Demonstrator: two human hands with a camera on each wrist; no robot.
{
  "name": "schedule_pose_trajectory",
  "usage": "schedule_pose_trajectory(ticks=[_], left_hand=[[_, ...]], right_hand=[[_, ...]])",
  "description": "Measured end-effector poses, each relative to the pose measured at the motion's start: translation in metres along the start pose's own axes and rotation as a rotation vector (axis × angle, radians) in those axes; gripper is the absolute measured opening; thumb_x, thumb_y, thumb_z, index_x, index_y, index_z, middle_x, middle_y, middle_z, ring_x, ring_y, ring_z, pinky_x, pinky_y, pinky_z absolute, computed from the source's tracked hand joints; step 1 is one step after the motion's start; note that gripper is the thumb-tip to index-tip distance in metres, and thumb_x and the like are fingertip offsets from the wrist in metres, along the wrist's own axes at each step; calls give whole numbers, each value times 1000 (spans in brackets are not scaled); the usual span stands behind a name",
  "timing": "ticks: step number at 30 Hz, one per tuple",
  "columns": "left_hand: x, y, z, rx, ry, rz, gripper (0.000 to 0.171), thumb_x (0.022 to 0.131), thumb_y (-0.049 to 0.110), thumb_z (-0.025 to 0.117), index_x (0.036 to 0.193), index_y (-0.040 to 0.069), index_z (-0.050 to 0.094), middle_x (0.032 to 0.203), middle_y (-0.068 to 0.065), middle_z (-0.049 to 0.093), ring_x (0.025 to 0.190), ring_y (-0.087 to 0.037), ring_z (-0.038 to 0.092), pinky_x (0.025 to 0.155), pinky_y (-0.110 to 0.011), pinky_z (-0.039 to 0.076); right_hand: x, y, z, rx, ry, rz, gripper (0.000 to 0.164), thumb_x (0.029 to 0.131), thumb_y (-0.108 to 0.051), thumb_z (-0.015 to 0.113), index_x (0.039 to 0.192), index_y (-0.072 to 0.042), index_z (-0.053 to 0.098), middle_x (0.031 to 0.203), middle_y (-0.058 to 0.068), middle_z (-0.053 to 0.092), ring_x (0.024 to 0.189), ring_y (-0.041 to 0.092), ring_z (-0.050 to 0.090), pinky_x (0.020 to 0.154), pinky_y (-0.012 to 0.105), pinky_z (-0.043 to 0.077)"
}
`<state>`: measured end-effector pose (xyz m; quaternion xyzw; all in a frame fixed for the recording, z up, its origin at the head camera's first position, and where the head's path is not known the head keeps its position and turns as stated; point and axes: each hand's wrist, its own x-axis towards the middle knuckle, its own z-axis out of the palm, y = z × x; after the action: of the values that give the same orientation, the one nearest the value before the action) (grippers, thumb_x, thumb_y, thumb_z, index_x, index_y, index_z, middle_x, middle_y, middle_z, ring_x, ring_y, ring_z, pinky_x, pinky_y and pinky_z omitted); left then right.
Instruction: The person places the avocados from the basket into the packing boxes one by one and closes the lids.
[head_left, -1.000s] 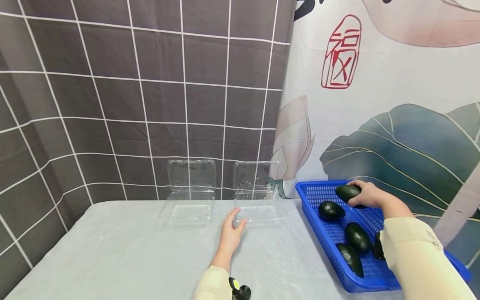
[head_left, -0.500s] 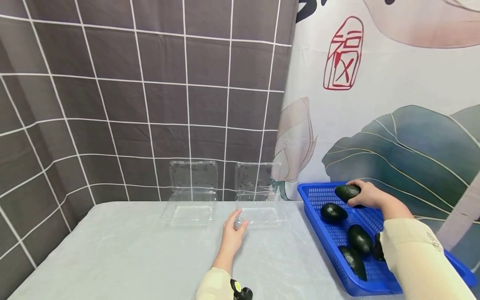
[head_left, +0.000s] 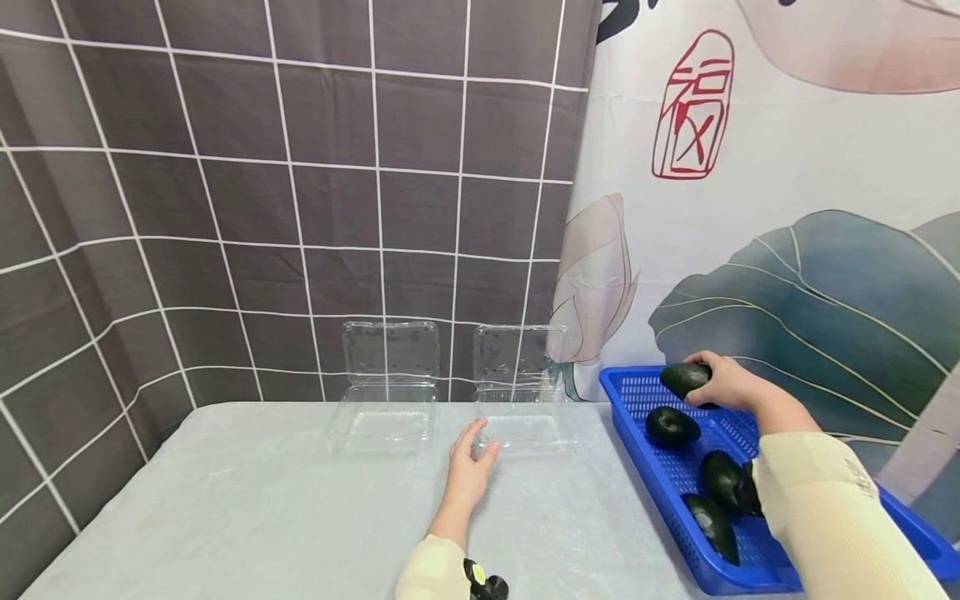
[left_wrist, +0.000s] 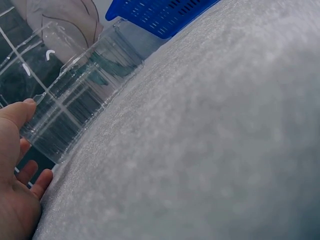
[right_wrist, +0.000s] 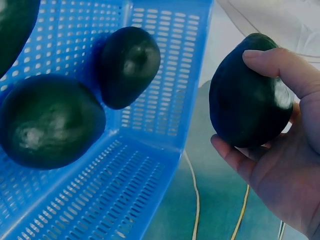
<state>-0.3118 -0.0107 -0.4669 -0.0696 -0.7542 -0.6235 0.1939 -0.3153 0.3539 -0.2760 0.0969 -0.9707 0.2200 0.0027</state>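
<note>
My right hand (head_left: 738,387) grips a dark green avocado (head_left: 684,379) over the far end of the blue plastic basket (head_left: 649,483). In the right wrist view, the thumb lies on one side of this avocado (right_wrist: 245,100) and fingers support the other; it is held clear of the basket wall. Beside the front-left corner of the right-hand clear clamshell box (head_left: 528,432), my left hand (head_left: 467,479) lies with thumb and fingers spread. The left wrist view shows that thumb (left_wrist: 22,110) at the box's edge; whether it touches is hard to tell.
Several more avocados lie in the basket, among them one avocado (head_left: 672,427) near the far end and another avocado (head_left: 711,527) near the front. A second clear clamshell box (head_left: 384,425) stands to the left, its lid raised. The table (head_left: 285,508) has a pale cover.
My right hand has moved slightly left with the avocado over the basket. The left hand stays by the box. The head view has shifted a little.
</note>
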Motion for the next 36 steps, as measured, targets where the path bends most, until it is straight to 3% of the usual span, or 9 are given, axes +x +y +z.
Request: schedule_pose_trajectory(ticks=[6, 13, 21, 36], left_hand=[[0, 0, 0, 0, 4, -2, 40, 85, 12, 65, 123, 5, 56, 134, -21, 45, 122, -40, 39, 91, -48, 42], [-1, 0, 0, -7, -29, -55, 41, 87, 16, 62, 127, 9, 54, 138, -18, 41, 125, -38, 36, 95, -47, 41], [0, 0, 1, 7, -26, -25, 41, 87, 16, 62, 127, 7, 54, 136, -19, 43, 123, -38, 37, 93, -47, 42], [0, -1, 0, 5, -32, -53, 42, 87, 18, 62, 128, 10, 53, 138, -16, 42, 123, -35, 38, 92, -45, 42]], right_hand=[[4, -9, -1, 6, -17, 9, 68, 75, -19, 72, 125, 8, 36, 111, 37, 38, 92, 47, 45, 73, 53, 46], [10, -18, 0, -14, -13, -20, 67, 74, -20, 72, 124, 8, 38, 110, 37, 41, 92, 46, 47, 73, 53, 45], [16, -27, 1, 1, -3, -51, 67, 73, -18, 73, 124, 9, 38, 108, 35, 44, 91, 43, 49, 74, 50, 46], [24, -43, 0, -8, 14, -121, 66, 73, -15, 73, 123, 11, 40, 107, 34, 48, 90, 40, 51, 75, 48, 46]])
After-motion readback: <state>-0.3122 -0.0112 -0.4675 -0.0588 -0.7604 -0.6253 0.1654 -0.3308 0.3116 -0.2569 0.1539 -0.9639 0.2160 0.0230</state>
